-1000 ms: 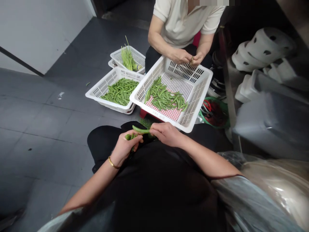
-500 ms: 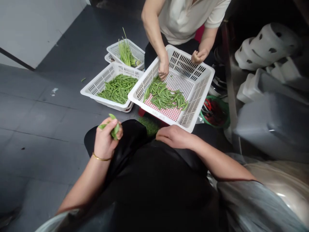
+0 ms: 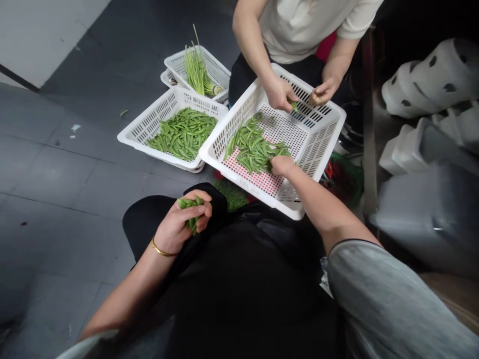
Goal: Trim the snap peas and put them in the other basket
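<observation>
A grey tiled floor (image 3: 56, 224) is shown, with a grey bin (image 3: 422, 214) and stacked white vessels (image 3: 426, 85) ranged along the right. A co-worker (image 3: 299, 30) in a pale shirt is seen at the far edge of the large white basket (image 3: 243, 180). In this basket, loose green pods (image 3: 254, 147) are spread over the perforated base, gathered toward its left and near edges. Beside its left edge, a second white basket (image 3: 127, 137) is occupied by a heap of pods (image 3: 183, 132). Behind that, in a smaller basket (image 3: 219, 67), long-stemmed greens (image 3: 195, 72) are laid. Green trimmings (image 3: 230, 194) are scattered below the large basket's near edge.

The left hand (image 3: 175, 222) is held over the lap, its fingers closed around a small bunch of pods (image 3: 192, 212); a gold bracelet (image 3: 160, 250) is worn at the wrist. The right hand (image 3: 282, 164) is lowered inside the large basket's near edge, fingertips among the pods; whether one is pinched cannot be told. Compared with half a second earlier, the right hand has been shifted from the lap into the basket, and the left brought nearer the lap's middle. The co-worker's right hand (image 3: 279, 94), earlier lowered to the pods, has been raised toward the far edge, a pod (image 3: 294, 105) held at its fingertips.
</observation>
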Demonstrator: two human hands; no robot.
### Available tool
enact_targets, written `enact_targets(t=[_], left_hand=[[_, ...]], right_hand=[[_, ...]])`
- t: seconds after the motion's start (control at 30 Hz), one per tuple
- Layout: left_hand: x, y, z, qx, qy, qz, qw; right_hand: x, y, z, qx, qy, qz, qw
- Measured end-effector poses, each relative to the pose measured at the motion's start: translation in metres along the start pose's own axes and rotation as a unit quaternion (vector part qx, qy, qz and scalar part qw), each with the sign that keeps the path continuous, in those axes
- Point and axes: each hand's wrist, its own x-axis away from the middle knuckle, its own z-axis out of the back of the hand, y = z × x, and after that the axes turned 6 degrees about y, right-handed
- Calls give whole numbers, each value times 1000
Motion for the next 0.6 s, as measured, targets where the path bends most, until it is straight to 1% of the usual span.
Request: enact_targets(t=[0.07,0.1,0.17,0.23,0.27,0.3,0.33,0.37,0.4,0.43,0.47,0.5,0.53,0.57,0.6], left_hand=[[1,2,-3,-18,8,13,1000],[1,2,-6,-36,17,18,999],[3,-2,-14,-78,41,12,996],[7,-8,-25,-121,61,-21,991],[9,-12,-31,-141,65,-41,987],[12,-15,-36,-161,66,-60,983],[15,-18,-40,-180,66,-78,978],[19,-19,-42,-196,67,-92,974],[22,-20,-44,-205,72,-103,971],[26,-20,-43,-205,79,-109,970],[31,-20,-42,-195,88,-113,970],[35,-19,-41,-177,97,-114,973],[38,-18,-39,-159,101,-111,976],[42,-18,-38,-144,100,-105,979],[45,-18,-37,-136,97,-98,981]], right_hand=[[7,-9,10,5,-15,-41,999],[15,-17,16,0,-20,-45,999],[37,-42,25,-26,-45,-20,998],[67,-76,26,-80,-95,14,992],[82,-95,23,-118,-119,33,985],[97,-113,19,-210,-166,51,962],[109,-129,13,-265,-204,62,940],[120,-142,7,-302,-217,66,926],[129,-152,1,-322,-210,70,921],[136,-159,-4,-314,-175,78,930],[141,-163,-8,-289,-118,96,945],[145,-166,-12,-255,-56,127,957],[149,-166,-14,-216,3,169,962],[152,-167,-16,-178,45,215,959],[155,-168,-18,-145,65,260,953]])
